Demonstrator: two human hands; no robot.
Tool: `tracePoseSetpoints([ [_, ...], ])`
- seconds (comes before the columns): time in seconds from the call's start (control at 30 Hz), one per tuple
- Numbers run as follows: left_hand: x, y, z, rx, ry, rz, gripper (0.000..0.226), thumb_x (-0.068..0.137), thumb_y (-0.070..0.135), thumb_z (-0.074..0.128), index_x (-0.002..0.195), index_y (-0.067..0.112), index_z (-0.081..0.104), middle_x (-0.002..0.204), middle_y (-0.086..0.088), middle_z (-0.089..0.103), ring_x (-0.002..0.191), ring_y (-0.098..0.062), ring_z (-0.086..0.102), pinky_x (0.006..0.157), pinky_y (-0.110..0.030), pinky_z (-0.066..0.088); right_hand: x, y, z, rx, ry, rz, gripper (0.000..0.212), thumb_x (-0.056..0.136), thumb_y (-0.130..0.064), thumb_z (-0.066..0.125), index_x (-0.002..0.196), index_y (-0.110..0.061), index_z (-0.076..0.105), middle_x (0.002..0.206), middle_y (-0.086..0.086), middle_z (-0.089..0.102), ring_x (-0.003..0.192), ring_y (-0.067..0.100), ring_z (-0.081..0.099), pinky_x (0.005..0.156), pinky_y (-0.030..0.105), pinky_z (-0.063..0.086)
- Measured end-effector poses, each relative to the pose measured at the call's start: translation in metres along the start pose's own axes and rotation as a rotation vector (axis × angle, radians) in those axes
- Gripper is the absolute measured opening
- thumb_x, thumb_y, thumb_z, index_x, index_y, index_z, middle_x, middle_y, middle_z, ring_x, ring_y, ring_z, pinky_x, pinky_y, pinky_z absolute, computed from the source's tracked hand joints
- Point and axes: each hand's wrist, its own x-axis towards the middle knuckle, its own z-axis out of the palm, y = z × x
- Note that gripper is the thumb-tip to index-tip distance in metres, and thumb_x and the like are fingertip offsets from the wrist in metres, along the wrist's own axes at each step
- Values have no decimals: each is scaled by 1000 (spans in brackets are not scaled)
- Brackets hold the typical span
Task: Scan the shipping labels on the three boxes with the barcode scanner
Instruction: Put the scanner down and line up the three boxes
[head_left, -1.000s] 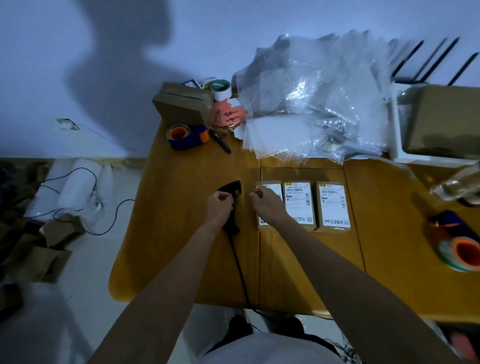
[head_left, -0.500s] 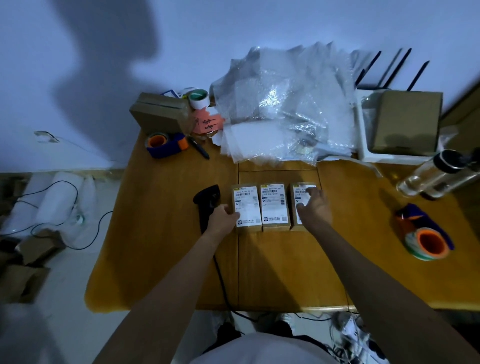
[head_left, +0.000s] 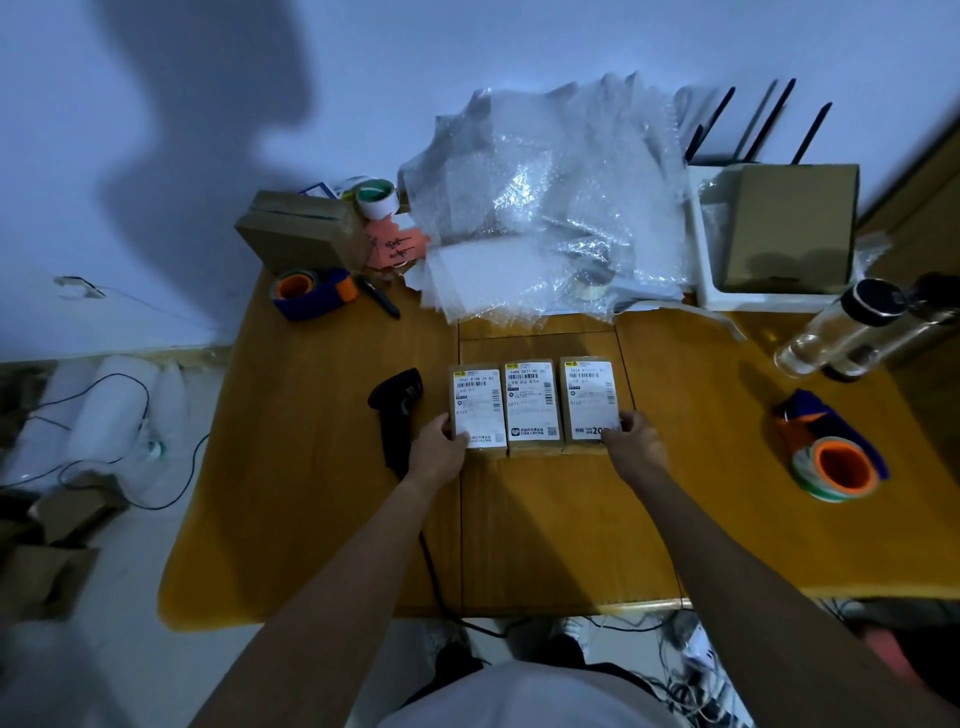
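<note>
Three small cardboard boxes with white shipping labels lie side by side, touching, on the wooden table (head_left: 322, 467): the left box (head_left: 478, 402), the middle box (head_left: 532, 402) and the right box (head_left: 592, 397). A black barcode scanner (head_left: 397, 410) lies flat just left of them, its cable running off the table's near edge. My left hand (head_left: 439, 449) grips the near left corner of the left box, beside the scanner's handle. My right hand (head_left: 631, 441) holds the near right corner of the right box. Neither hand holds the scanner.
A heap of bubble wrap (head_left: 550, 208) fills the back of the table. A brown carton (head_left: 301, 231), a tape dispenser (head_left: 314, 291) and a marker (head_left: 379, 296) sit back left. Back right stands a white tray with a carton (head_left: 789, 223). Bottles (head_left: 852, 327) and a tape roll (head_left: 836, 467) are at right.
My left hand has left the scanner and gone to the left box. My right hand slid from the top of the right box to its near corner. The view has shifted.
</note>
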Motion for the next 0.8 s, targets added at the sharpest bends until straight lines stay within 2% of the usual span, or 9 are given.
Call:
tracePoseSetpoints([
  [0.43, 0, 9, 16, -4, -64, 37, 59, 105, 19, 57, 158, 13, 33, 151, -12, 53, 133, -28, 55, 94, -30, 50, 6, 13, -17, -6, 18, 18, 43, 98, -25, 58, 140, -17, 52, 131, 12, 68, 108, 31, 68, 83, 45, 61],
  [0.7, -1, 10, 22, -16, -79, 20, 59, 104, 19, 57, 158, 13, 33, 151, -12, 53, 130, -27, 58, 85, -24, 52, 6, 13, -24, -52, 33, 18, 43, 99, -25, 59, 140, -18, 52, 131, 12, 67, 110, 31, 68, 80, 41, 60],
  [0.8, 1, 8, 23, -21, -83, 16, 60, 104, 18, 57, 158, 14, 32, 151, -12, 53, 131, -27, 58, 71, -15, 50, 5, 12, -24, -54, 36, 13, 43, 99, -25, 59, 141, -18, 51, 131, 11, 67, 109, 30, 68, 76, 38, 59],
])
